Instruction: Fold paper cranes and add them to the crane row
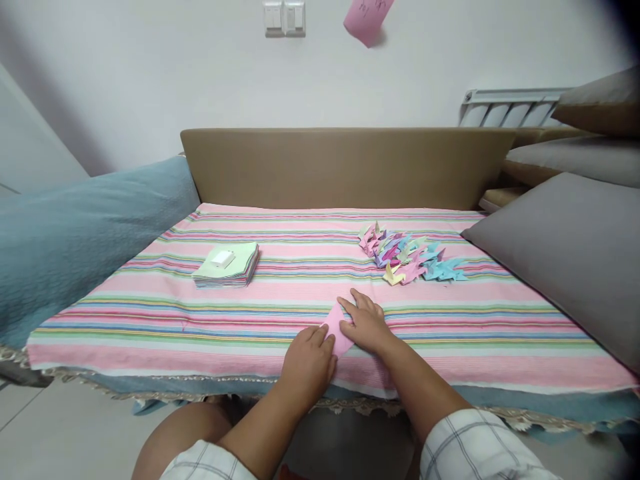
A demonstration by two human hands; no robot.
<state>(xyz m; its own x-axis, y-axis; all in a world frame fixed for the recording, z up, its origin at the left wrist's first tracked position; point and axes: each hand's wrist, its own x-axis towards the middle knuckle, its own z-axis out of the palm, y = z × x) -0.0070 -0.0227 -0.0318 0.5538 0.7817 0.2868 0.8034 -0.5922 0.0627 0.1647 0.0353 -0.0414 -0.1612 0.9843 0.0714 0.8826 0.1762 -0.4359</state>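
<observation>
The pink paper (339,331) lies on the striped cloth (165,333), near middle, a corner pointing far, its long axis running roughly near to far. The left hand (309,359), loosely open, presses its left side; the right hand (367,323), fingers spread, touches its right side.

White switches (274,19) (paired) above brown backrest (345,168)
</observation>
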